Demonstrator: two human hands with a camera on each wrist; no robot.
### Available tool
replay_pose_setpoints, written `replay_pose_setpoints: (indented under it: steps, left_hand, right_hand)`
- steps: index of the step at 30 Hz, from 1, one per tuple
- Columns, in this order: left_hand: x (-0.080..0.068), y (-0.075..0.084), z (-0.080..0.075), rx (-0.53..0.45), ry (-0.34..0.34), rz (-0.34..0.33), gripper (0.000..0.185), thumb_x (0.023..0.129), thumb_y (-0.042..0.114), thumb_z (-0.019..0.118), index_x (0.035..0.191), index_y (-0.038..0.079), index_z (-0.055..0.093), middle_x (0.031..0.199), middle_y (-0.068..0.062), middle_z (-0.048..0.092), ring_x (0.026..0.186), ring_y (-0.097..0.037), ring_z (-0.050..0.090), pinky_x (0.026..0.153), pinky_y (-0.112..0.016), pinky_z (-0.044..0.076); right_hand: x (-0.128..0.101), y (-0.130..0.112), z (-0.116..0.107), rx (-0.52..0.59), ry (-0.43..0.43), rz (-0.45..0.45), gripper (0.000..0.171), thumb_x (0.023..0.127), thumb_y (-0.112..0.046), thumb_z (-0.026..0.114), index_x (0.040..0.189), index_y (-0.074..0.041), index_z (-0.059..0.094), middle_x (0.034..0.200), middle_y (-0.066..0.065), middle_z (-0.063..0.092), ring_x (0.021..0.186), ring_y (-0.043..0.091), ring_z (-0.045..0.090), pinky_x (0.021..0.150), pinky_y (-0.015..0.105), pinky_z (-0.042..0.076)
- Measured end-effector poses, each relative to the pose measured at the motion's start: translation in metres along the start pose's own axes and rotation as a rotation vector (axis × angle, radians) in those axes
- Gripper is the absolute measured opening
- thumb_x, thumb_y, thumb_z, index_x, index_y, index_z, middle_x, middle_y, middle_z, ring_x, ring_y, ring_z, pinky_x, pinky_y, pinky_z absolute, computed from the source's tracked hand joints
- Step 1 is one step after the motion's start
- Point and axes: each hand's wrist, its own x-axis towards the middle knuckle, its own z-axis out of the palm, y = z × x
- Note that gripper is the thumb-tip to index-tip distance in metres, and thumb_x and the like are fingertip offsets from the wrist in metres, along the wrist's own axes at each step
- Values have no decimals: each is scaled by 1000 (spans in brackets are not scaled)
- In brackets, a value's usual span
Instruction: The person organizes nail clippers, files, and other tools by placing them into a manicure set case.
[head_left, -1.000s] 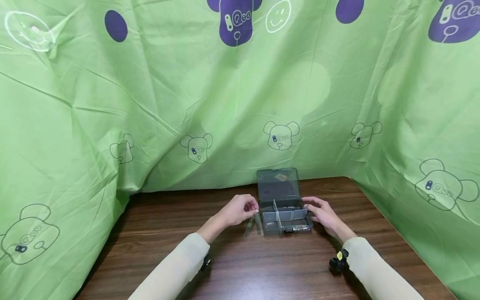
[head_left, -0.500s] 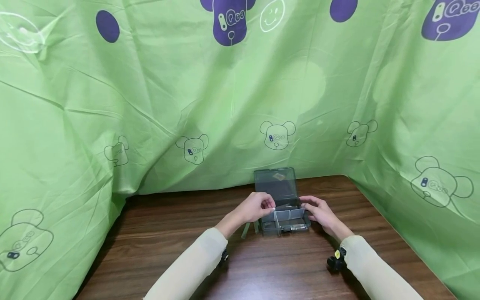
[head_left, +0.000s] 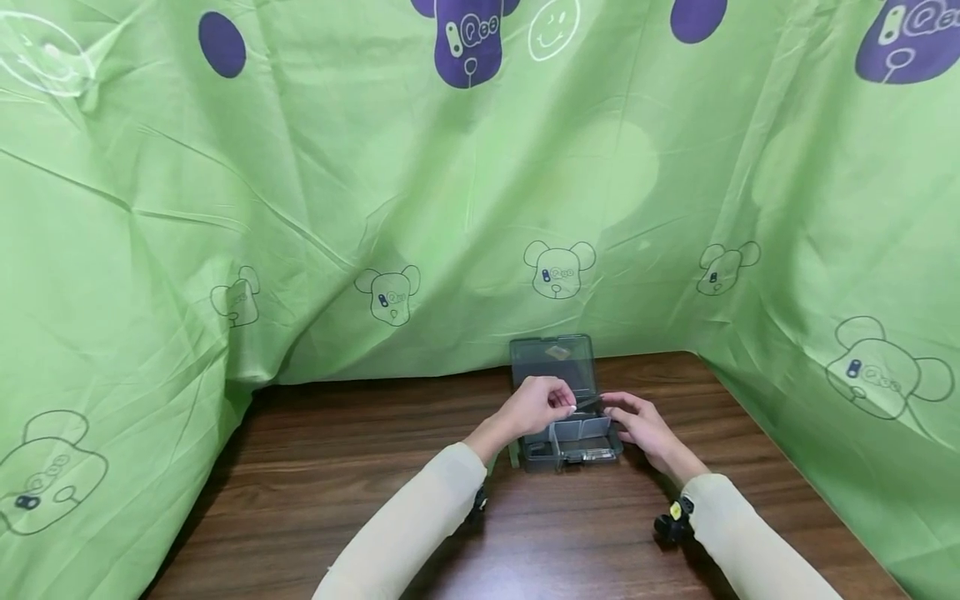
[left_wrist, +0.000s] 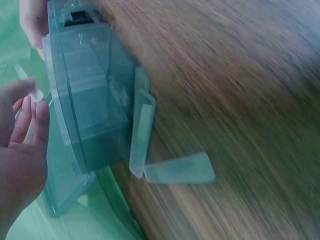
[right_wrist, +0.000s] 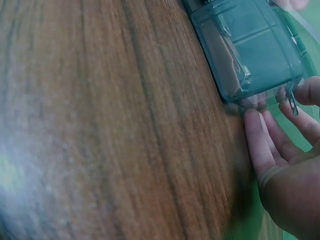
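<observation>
A smoky clear plastic compartment box (head_left: 536,462) stands on the table with its lid (head_left: 551,363) raised at the back. Light dividers (head_left: 582,429) split its inside. Over the rear part of the box, my left hand (head_left: 534,405) pinches a thin translucent divider (left_wrist: 36,94) between thumb and fingertips. My right hand (head_left: 647,428) holds the box by its right side; in the right wrist view its fingers (right_wrist: 256,135) lie along the outer wall and the thumb is near the rim. The rear compartments are partly hidden behind my left hand.
Loose translucent dividers (left_wrist: 182,170) lie on the wooden table (head_left: 337,467) beside the box's left side. A green printed cloth (head_left: 465,200) hangs behind the table and along both sides, close behind the lid.
My left hand has moved right from beside the box's left edge to over its rear compartments, carrying the divider. The right hand has stayed at the box's right side.
</observation>
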Motion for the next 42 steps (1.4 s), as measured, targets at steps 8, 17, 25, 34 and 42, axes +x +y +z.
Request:
replay_pose_setpoints:
  steps: [8, 17, 25, 34, 42]
  left_hand:
    - [9, 6, 13, 11, -18, -42, 6, 97, 9, 77, 94, 11, 73, 86, 6, 68, 78, -1, 61, 74, -13, 52]
    - [10, 3, 20, 42, -12, -58, 7, 96, 8, 78, 93, 10, 72, 84, 6, 67, 76, -1, 60, 73, -12, 51]
    - [6, 5, 16, 58, -8, -64, 7, 94, 6, 79, 99, 6, 74, 91, 2, 68, 83, -7, 65, 77, -12, 52]
    - [-9, 1, -10, 84, -10, -38, 11, 95, 8, 80, 104, 3, 75, 94, 4, 67, 84, -3, 64, 78, -14, 53]
    - [-32, -16, -35, 97, -5, -48, 11, 95, 8, 80, 103, 5, 74, 95, 2, 68, 84, -6, 65, 78, -17, 55]
  right_hand:
    - [0, 0, -2, -11, 0, -4, 43, 109, -16, 56, 149, 0, 53, 146, 25, 55, 112, 20, 64, 93, 38, 57]
    - [1, 0, -1, -20, -4, -1, 43, 109, -16, 54, 149, 0, 54, 143, 24, 57, 113, 19, 63, 94, 38, 57]
    - [-1, -2, 0, -6, -11, 7, 46, 108, -15, 55, 151, 1, 51, 148, 27, 53, 113, 21, 64, 93, 37, 57]
    - [1, 0, 1, 1, -5, 15, 45, 108, -14, 56, 149, 1, 52, 145, 27, 55, 110, 19, 65, 92, 37, 58]
    - [0, -1, -1, -29, -2, 21, 45, 109, -15, 54, 151, 0, 52, 147, 26, 55, 118, 21, 62, 98, 41, 55]
